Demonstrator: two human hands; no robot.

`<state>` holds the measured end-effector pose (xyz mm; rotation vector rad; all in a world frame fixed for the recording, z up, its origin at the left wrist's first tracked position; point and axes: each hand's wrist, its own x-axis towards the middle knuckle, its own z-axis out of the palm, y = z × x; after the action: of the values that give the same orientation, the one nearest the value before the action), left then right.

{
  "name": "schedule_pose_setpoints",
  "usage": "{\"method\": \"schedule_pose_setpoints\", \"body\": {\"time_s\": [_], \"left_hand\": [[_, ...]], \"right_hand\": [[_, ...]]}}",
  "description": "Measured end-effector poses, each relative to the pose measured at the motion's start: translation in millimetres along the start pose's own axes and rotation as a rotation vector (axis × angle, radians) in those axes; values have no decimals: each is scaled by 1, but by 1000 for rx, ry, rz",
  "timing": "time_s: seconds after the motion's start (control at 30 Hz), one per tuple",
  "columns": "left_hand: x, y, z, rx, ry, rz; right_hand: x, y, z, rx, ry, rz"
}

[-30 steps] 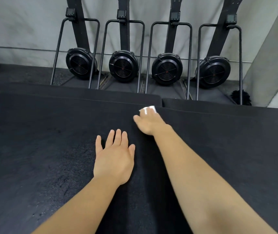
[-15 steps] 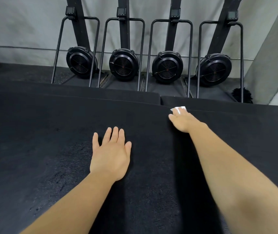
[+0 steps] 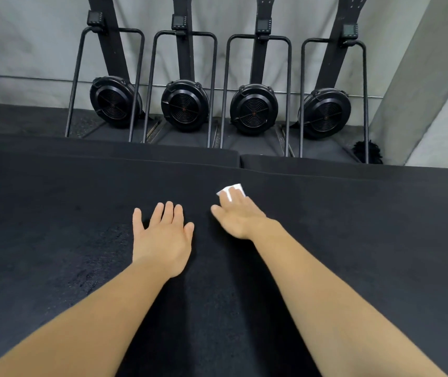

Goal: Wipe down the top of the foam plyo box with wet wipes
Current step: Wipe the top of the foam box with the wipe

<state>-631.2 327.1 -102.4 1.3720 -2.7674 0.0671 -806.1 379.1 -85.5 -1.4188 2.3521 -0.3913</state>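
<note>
Black foam plyo box [image 3: 353, 254], wide and matte, filling the whole lower part of the view. On its top, near the far edge and a little right of the middle, a small folded white wet wipe [image 3: 226, 190]. Lies flat on the surface, half covered. Pressed down by the fingers of the right hand [image 3: 240, 217], stretched out straight over it, palm down, thumb spread to the left; no curl round the wipe, only flat pressure from above. Slightly blurred at the fingertips.

Just beside, to the left and a bit nearer to the person, the left hand [image 3: 163, 240]: also flat on the box top, palm down, fingers straight and a little apart, holding nothing. Not touching the right hand. Both forearms bare, reaching in from the bottom edge.

Left of the left hand, a rough, faintly shining patch [image 3: 100, 257] on the black cover; cannot tell whether wet or only worn.

Behind the far edge, two lower black pads [image 3: 108, 146], side by side with a narrow gap between. Farther back, four black fan machines [image 3: 184, 104], standing in a row against a grey wall [image 3: 27, 50], each with a thin black tube frame. At the right, near the last frame, something black and fluffy [image 3: 367, 152] on the floor; too small to tell what.
</note>
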Motion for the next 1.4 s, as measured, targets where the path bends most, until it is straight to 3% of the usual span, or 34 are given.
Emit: {"method": "schedule_pose_setpoints", "body": {"time_s": [0.23,0.6,0.8,1.03,1.13,1.23,1.4], "left_hand": [[2,8,-10,198,37,69],[15,10,-18,146,-99,63],[16,59,-19,52,-58,218],[7,99,-13,33,-41,290],[1,101,-8,33,-27,279],[-2,102,-3,50,-19,262],[-3,105,6,86,51,241]], "right_hand": [[0,20,-18,-10,-76,-59],[22,159,-85,-35,114,318],[24,172,-90,8,128,437],[15,96,-48,72,120,166],[13,63,-31,97,33,56],[14,61,-34,72,-44,29],[17,112,-58,57,63,120]]}}
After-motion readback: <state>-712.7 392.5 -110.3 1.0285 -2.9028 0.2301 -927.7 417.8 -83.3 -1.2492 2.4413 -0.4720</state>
